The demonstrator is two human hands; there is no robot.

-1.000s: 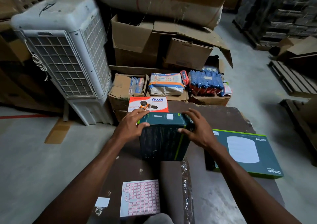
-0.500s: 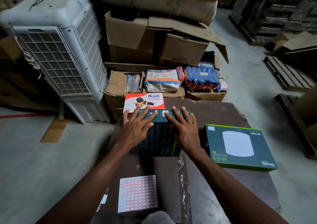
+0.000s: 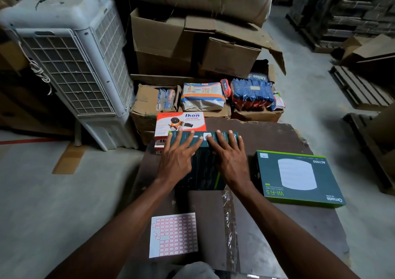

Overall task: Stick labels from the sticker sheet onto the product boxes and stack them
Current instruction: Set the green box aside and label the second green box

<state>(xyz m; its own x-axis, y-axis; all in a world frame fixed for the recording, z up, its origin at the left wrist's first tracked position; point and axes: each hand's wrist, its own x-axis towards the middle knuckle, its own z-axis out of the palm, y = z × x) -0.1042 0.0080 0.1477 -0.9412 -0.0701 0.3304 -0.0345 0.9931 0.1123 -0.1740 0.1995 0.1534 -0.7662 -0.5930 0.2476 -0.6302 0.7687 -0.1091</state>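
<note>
Item: dark green cardboard product box (image 3: 203, 171), mid-board, beside orange-white Ikon box (image 3: 180, 122). Left hand (image 3: 176, 161) and right hand (image 3: 232, 161), gripping its sides a second ago, now lie flat, fingers spread, pressing the top; a white label apparently already applied. Pink-gridded sticker sheet (image 3: 173, 235) lies nearer.

Pretty dim feed on my end, just soft daylight falling on the concrete floor (image 3: 316, 107) at the upper right. The air cooler (image 3: 64, 60) smears with motion blur, edges bow from the wide lens, and the plastic strip (image 3: 232, 225) glints a bit.
</note>
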